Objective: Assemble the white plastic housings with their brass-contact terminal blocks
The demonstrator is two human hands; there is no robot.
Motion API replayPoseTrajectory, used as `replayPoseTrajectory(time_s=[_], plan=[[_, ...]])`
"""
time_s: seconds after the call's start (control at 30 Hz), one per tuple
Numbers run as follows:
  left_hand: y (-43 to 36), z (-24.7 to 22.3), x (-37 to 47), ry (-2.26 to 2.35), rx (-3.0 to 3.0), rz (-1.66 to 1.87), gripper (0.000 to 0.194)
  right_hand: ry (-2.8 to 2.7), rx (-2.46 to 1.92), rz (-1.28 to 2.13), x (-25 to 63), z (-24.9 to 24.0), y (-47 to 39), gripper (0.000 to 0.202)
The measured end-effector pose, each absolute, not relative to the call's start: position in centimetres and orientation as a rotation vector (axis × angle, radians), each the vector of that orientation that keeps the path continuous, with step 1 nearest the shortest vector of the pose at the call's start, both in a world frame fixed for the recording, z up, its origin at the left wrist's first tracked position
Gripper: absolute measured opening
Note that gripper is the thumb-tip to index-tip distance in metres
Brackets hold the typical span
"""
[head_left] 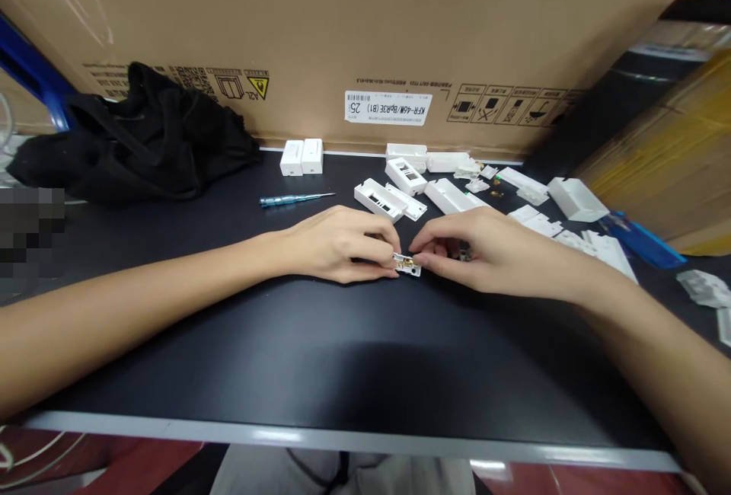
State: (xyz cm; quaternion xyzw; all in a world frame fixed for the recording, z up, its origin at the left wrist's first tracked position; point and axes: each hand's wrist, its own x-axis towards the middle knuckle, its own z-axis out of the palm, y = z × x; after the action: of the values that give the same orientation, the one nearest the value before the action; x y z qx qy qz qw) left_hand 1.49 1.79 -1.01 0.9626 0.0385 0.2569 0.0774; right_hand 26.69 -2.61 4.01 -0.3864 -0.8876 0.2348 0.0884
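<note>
My left hand (354,245) is closed on the left end of a small white plastic piece with brass contacts (407,266), just above the black tabletop. At the piece's right end, the thumb and forefinger of my right hand (457,247) are pinched together against it. Under the curled fingers of my right hand a small shiny bit shows, too hidden to name. Behind my hands lie open white plastic housings (380,199), some with rectangular cutouts, and a flat white strip (408,203).
A blue-handled screwdriver (294,199) lies behind my left hand, with two small white boxes (302,158) farther back. Loose white parts (531,189) and a blue tool (645,240) lie at right. A black cloth bag (165,137) and a large cardboard box (320,30) bound the back.
</note>
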Motion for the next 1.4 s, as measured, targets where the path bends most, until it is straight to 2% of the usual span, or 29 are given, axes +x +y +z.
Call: replayPoseTrajectory(time_s=[0.17,0.5,0.77,0.93,1.13,1.4], plan=[[1.6,-1.2,1.4,0.162,2.956,0.829,0.018,-2.619,-1.135,0.794,26.8,3.5,-2.2,0.021],[1.4,-0.6,1.3,0.151,3.023,0.915,0.013,-2.487,-1.044,0.401,26.1,2.7,-2.6,0.010],[1.9,-1.3,1.4,0.379,2.869,0.973,0.013,-2.506,-1.191,0.490,26.4,2.3,-2.0,0.015],[2.6,-1.9,1.1,0.419,2.812,0.958,0.011,-2.518,-1.126,0.389,26.4,2.5,-2.2,0.012],[2.4,-1.4,1.1,0.507,2.766,0.854,0.014,-2.658,-0.990,0.492,25.6,2.6,-2.9,0.016],[2.0,-0.9,1.0,0.517,2.780,0.702,0.018,-2.780,-0.976,0.248,25.0,2.0,-3.2,0.021]])
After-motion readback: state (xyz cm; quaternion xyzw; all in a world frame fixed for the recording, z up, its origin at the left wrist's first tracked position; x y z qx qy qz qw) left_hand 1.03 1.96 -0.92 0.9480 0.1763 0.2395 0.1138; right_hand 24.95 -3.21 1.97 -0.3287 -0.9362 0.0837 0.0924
